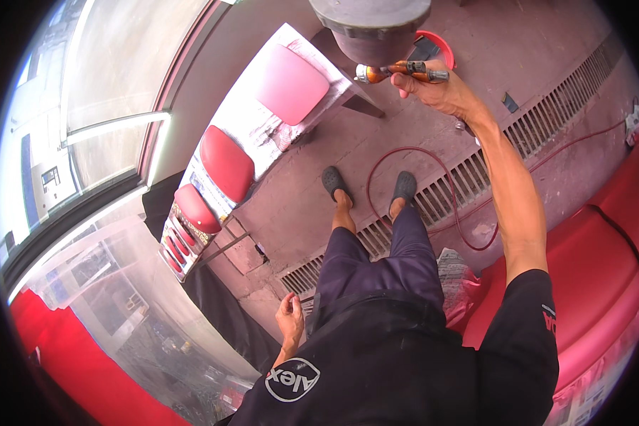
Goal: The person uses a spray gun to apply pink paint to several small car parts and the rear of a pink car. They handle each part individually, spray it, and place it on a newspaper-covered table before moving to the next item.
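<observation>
My right hand [433,92] is raised with the arm stretched forward, its fingers wrapped round the handle of a spray gun [399,69]. The gun has a copper-coloured body and a large grey cup [371,21] on top; its nozzle points left toward a paper-covered bench [263,135]. A pink panel [292,84] lies at the far end of that bench. Nearer me are a red panel [227,163], a smaller red panel [197,209] and several small red pieces [179,240]. My left hand [290,319] hangs beside my thigh, fingers loosely bent, holding nothing visible.
A red hose [451,174] loops over the floor round my foot, near a long drain grate [461,177]. At right is a large glossy red body panel [568,263]. A clear plastic bin [149,298] stands at left. Behind the gun is a red-rimmed container [444,46].
</observation>
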Demonstrator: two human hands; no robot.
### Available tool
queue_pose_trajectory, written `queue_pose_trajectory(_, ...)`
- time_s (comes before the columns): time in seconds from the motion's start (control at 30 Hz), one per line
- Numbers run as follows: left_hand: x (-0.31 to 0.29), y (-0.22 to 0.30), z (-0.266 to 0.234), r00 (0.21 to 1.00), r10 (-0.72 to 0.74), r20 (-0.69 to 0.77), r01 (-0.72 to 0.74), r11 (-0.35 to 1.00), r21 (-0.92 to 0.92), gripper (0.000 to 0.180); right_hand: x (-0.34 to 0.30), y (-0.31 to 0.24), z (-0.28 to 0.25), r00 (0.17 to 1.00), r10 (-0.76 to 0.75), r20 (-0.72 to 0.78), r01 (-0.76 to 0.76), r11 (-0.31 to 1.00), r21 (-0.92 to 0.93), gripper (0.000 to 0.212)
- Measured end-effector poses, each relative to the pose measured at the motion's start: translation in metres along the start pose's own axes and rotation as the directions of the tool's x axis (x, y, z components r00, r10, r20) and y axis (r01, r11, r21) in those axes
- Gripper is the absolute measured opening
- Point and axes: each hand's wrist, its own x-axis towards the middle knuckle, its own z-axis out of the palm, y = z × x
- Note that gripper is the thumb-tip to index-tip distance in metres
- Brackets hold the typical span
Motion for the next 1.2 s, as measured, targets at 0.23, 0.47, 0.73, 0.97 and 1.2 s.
queue_pose_trajectory(0.23, -0.093, -0.035, 0.01, 0.978, -0.205, -0.042, 0.2, 0.976, -0.089, 0.036, 0.095, -0.012, 0.004, 0.993, -0.111, 0.042, 0.112, 0.994, -0.012, 0.061)
queue_pose_trajectory(0.47, -0.117, -0.03, 0.01, 0.97, -0.24, -0.045, 0.24, 0.971, -0.002, 0.032, 0.095, -0.005, 0.004, 0.996, -0.064, 0.058, 0.066, 0.997, -0.032, 0.057)
queue_pose_trajectory(0.73, -0.091, -0.027, 0.004, 0.975, -0.224, 0.007, 0.224, 0.974, 0.014, 0.035, -0.025, 0.013, -0.01, 0.983, 0.107, 0.151, -0.11, 0.994, 0.012, 0.045)
queue_pose_trajectory(0.97, -0.06, -0.009, 0.002, 0.995, -0.089, -0.043, 0.086, 0.993, -0.078, 0.032, -0.065, 0.05, 0.037, 0.974, -0.032, -0.223, 0.038, 0.999, 0.024, 0.04)
queue_pose_trajectory(1.2, -0.066, -0.022, 0.003, 0.992, -0.121, -0.028, 0.115, 0.982, -0.152, 0.032, -0.084, 0.106, 0.121, 0.844, -0.522, -0.12, 0.217, 0.538, -0.815, 0.018)
